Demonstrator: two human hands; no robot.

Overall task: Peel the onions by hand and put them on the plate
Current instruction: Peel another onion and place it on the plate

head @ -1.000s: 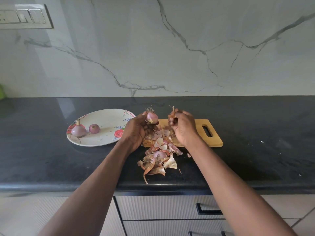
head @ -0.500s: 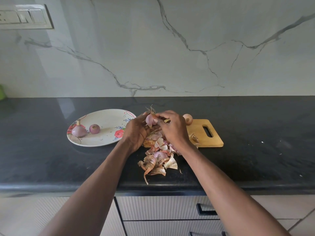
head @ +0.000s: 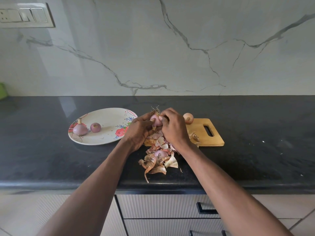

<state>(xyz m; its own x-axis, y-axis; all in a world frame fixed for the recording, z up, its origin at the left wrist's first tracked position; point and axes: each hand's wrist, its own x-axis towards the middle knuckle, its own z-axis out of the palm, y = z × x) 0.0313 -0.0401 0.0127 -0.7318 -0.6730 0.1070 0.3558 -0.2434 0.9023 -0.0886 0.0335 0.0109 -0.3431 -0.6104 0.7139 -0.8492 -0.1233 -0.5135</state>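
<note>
I cup the half-peeled onion [head: 156, 120] in my left hand [head: 138, 132] just beside the plate [head: 104, 140]; right hand [head: 173, 128] fingertips pinch its papery, brittle skin near the root, where it looks slick.

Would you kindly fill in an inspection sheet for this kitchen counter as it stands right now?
Surface: dark stone counter, a few pale specks at the right.
Job's things: flowered plate holding two peeled onions; one onion in hand, roots up; one unpeeled onion on the cutting board.
Clutter: onion skins piled from the board to the counter's front edge.
Grippers: left hand holds the onion; right hand pinches at its skin.
Cables: nothing seen.
Surroundings: marble wall, switch panel, drawers below.
</note>
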